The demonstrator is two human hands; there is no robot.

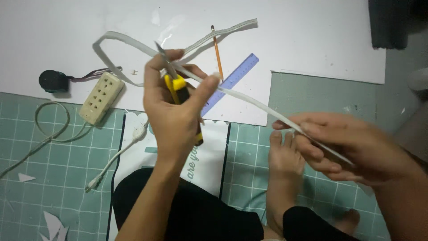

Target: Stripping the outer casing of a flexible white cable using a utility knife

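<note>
My left hand (171,105) grips a yellow and black utility knife (178,85), blade pointing up and away, with its blade against a long flat white strip (249,101). My thumb presses the strip near the blade. My right hand (345,145) pinches the near end of the same strip, which runs taut between both hands. Beyond the knife the strip loops over a white sheet (312,35) and ends at the upper middle.
A pencil (217,51) and a blue ruler (232,80) lie on the white sheet. A cream power strip (101,97) with a black plug (52,81) and white cables (53,134) sits at left on a green cutting mat (53,178). My bare foot (283,169) rests below.
</note>
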